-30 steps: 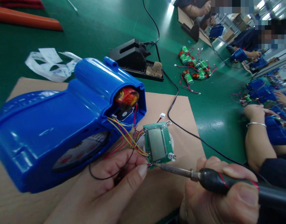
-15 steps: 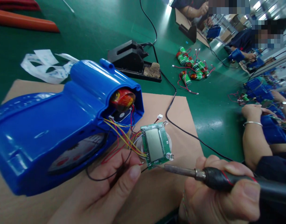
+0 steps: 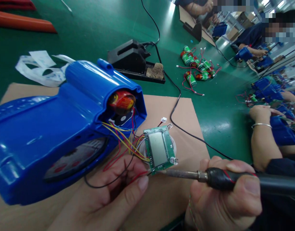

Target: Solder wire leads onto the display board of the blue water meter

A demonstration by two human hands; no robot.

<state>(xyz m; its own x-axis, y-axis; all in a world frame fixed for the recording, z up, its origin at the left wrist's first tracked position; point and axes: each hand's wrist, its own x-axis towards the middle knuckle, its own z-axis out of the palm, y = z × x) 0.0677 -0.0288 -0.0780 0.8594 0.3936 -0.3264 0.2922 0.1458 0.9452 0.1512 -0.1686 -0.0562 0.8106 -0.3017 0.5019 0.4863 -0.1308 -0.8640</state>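
Between thumb and fingers, my left hand (image 3: 118, 189) pinches a thin red wire (image 3: 139, 175) at the lower edge of a green circuit board (image 3: 159, 147) with a grey display. My right hand (image 3: 227, 195) is closed round the black handle of a soldering iron (image 3: 224, 179). The iron's tip is at the board's lower edge, close to the wire end; whether they touch I cannot tell. Yellow, red and black wires run from the board into a blue plastic housing (image 3: 72, 106) lying on its side. A red and yellow cell (image 3: 122, 101) shows in its opening.
Behind the housing stands a black soldering iron stand (image 3: 130, 57) with a sponge (image 3: 155, 70). A black cable (image 3: 175, 109) crosses the cardboard sheet (image 3: 181, 112). Several green battery packs (image 3: 198, 65) lie farther back. At right, a co-worker's arm (image 3: 263, 141) rests beside blue housings.
My left fingers have brought the red wire's end to the board's edge. The soldering iron has shifted slightly left, its tip still by that edge. The view has shifted a little.
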